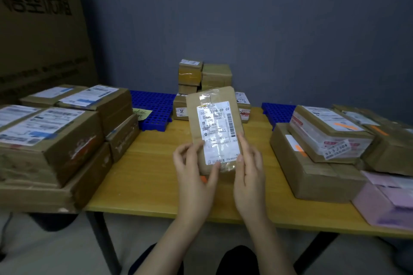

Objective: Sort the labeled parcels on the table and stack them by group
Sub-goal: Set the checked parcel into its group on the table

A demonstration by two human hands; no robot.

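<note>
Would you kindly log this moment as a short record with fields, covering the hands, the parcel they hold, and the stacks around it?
held parcel: flat brown parcel, white label facing the camera, lifted above the table
left hand: grips its lower left edge
right hand: grips its lower right edge
left stack: large labeled boxes
back stack: small boxes by the wall
right stack: boxes with orange marks
blue grids: behind, on the table

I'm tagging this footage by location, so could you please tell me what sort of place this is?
Probably a parcel sorting room: stacks of labelled cardboard boxes on a wooden table, blue plastic pallets behind, and both hands holding up a parcel with a shipping label.
</note>
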